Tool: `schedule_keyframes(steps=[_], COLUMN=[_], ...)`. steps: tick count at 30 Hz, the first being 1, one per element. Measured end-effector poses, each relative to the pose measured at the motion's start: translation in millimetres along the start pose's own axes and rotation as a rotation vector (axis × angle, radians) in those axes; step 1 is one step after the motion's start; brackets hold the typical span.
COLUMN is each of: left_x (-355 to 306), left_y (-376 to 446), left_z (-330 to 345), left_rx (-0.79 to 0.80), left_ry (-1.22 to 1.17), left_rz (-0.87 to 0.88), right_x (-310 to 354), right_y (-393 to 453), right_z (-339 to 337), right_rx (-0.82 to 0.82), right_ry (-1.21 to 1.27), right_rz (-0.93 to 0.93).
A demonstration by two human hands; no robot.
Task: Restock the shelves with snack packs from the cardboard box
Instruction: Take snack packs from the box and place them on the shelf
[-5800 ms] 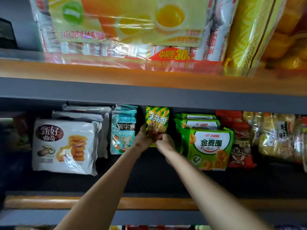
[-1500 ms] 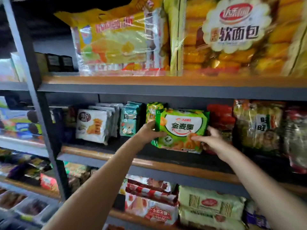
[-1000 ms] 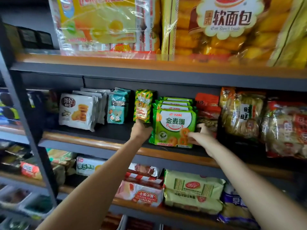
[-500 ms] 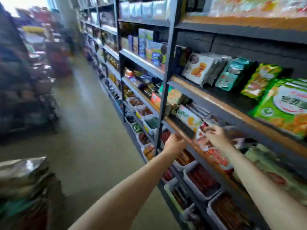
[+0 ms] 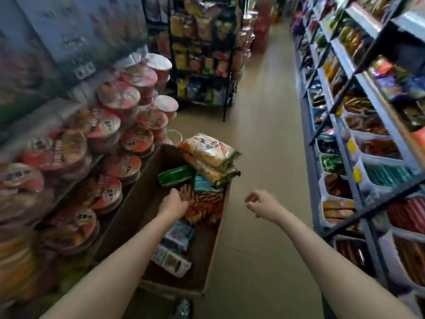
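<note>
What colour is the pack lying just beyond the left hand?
Dark green pack, head view, beyond left hand.

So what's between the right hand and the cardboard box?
Only bare floor, seen in the head view; the right hand hangs beside the cardboard box.

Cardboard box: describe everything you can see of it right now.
The cardboard box is a long, brown, open-topped carton on the aisle floor beside stacked noodle bowls. Snack packs pile above its far rim; small packs lie nearer. The left hand reaches in among the packs; its fingers are hidden.
</note>
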State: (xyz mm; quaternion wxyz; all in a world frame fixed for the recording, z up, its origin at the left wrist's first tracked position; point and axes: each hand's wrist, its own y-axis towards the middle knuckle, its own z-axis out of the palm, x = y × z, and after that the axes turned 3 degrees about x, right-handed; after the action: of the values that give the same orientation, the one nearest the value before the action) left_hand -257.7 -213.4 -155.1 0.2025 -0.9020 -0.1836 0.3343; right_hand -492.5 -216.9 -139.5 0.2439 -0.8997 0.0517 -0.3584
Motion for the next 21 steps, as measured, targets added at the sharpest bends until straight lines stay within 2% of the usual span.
schedule_keyframes(steps=[2, 6, 9, 14, 16, 21], left_x=[16.2, 15.6, 6.8, -5.2, -11.5, -26.3], left_y=[23.3, 68.2, 94.7, 125.8, 133.5, 135.4], left_z=[-20.4, -41.6, -50.1, -62.4, -64.4, -58.7], left_rx=[-0.039, -0.044, -0.058, -0.030, -0.021, -0.023], left_ry=[-0.009, -0.020, -0.059, -0.138, -0.170, -0.283], left_rz=[-0.016, 0.070, 0.165, 0.231, 0.217, 0.226], right_x=[23.4, 59.1, 78.2, 88.9, 88.5, 84.3], right_y=[30.0, 84.6, 118.8, 149.7, 151.3, 151.0], right_z=[18.0, 29.8, 36.3, 48.1, 47.3, 45.8], right_rx=[-0.096, -0.293, -0.418, -0.511, -0.531, -0.525], right_ry=[0.018, 0.053, 0.107, 0.212, 0.219, 0.196], right_rz=[-0.027, -0.024, 0.112, 0.387, 0.401, 0.303])
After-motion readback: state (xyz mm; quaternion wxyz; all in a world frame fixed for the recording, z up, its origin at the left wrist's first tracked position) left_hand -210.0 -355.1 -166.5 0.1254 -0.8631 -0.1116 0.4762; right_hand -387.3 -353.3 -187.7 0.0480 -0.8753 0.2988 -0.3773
